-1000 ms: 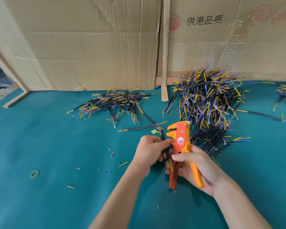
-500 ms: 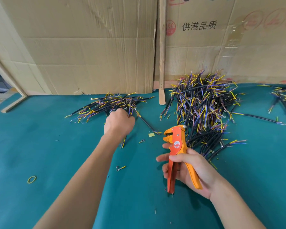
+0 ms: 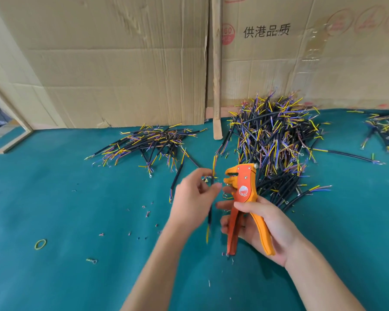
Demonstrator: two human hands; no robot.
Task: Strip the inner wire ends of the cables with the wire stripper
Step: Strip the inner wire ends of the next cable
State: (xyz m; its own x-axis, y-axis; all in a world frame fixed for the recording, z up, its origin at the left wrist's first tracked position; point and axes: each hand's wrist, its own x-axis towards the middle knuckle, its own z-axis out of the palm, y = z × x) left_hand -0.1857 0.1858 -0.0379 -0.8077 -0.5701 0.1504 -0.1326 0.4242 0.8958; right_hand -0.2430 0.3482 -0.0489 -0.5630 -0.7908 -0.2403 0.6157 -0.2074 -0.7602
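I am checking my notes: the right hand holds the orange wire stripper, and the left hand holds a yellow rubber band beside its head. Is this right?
Not quite. In the head view the left hand holds a black cable, not the rubber band, which lies on the table. The right hand does hold the wire stripper.

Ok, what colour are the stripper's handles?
Orange: the stripper has one yellow-orange handle and one red-orange, clearest in the head view.
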